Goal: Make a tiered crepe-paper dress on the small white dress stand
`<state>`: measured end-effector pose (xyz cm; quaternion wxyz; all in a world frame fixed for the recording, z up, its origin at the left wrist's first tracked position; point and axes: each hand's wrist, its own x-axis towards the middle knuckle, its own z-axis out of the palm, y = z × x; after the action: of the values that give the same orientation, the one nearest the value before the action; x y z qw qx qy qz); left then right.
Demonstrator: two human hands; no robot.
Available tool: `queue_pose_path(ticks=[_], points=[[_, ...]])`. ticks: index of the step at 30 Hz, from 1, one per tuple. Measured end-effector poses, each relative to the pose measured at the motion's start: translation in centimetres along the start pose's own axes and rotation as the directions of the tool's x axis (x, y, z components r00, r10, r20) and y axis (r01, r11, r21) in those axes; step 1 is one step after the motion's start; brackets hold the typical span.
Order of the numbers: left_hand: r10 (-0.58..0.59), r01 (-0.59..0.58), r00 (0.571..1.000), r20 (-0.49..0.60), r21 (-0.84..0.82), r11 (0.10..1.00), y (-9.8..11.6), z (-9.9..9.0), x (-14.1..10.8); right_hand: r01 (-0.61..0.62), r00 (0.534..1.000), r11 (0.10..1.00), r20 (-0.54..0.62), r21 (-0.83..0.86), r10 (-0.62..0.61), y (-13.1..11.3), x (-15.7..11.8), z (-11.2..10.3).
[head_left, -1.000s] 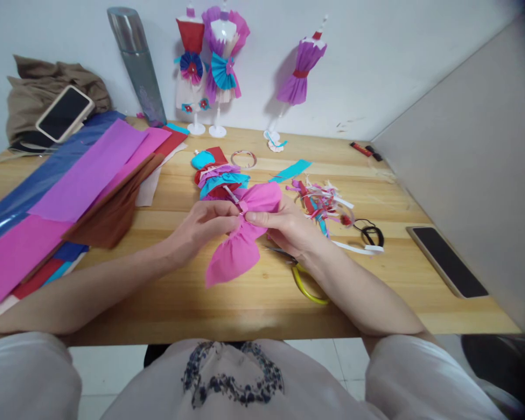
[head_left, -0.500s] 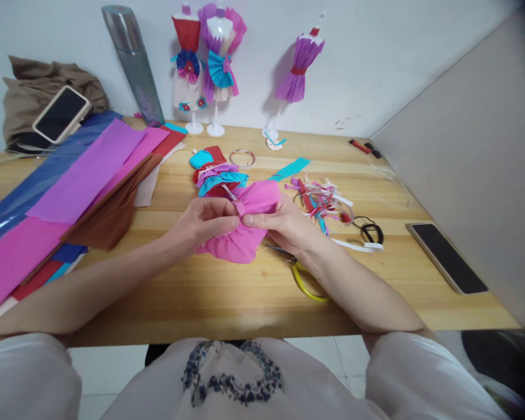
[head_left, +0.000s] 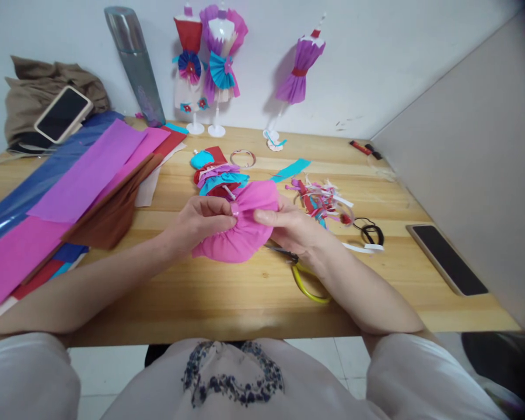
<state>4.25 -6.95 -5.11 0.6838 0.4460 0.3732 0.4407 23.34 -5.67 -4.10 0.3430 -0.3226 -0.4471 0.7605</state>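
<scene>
With the pink frill (head_left: 249, 230) as the clock's centre, it sits between the 2 hands, held above the counter (head_left: 227, 303). The left hand (head_left: 206, 219) is at 9 o'clock, its thumb and forefinger pinching the frill's gathered edge. The right hand (head_left: 291, 226) is at 3 o'clock, gripping the frill with its thumb across the front; its other fingers are mostly hidden. From the left fingertips the pleats fan towards 1, 3 and 5 o'clock, and a lobe droops under the left hand at 8.

Just past the frill, at 11 o'clock, lies a ruffled form (head_left: 219, 175), its rod ending by the frill's top edge; whether they touch, I cannot tell. Farther on, at 12, is a ring (head_left: 252, 154). A blue strip (head_left: 293, 170) lies at 1, a scrap heap (head_left: 314, 201) at 2. At 4 o'clock, scissors (head_left: 303, 284) lie partly hidden by the right wrist. Papers (head_left: 90, 169) spread at 10, well apart.
</scene>
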Motion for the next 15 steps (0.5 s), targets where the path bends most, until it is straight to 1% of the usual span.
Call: queue_pose_path(ticks=[3,7,10,13,15], points=[[0.030,-0.031,0.998,-0.048,-0.025,0.999,0.24,0.06,0.00,0.036,0.998,0.997,-0.058,-0.062,-0.040,-0.21,-0.03,-0.39],[0.089,-0.090,0.993,-0.083,-0.002,0.996,0.42,-0.01,0.06,0.037,0.993,0.980,-0.106,-0.197,-0.059,-0.31,0.18,-0.84],[0.095,-0.096,0.990,-0.106,-0.006,0.995,0.41,-0.11,0.15,0.091,0.980,0.956,-0.144,-0.280,-0.135,-0.54,0.34,-0.80],[0.082,-0.086,0.987,-0.137,-0.023,0.996,0.48,-0.08,0.24,0.159,0.960,0.943,-0.178,-0.291,-0.217,-0.84,0.43,-0.64],[0.057,-0.062,0.986,-0.157,-0.031,0.998,0.62,0.02,0.28,0.187,0.949,0.945,-0.202,-0.267,-0.244,-1.00,0.45,-0.62]])
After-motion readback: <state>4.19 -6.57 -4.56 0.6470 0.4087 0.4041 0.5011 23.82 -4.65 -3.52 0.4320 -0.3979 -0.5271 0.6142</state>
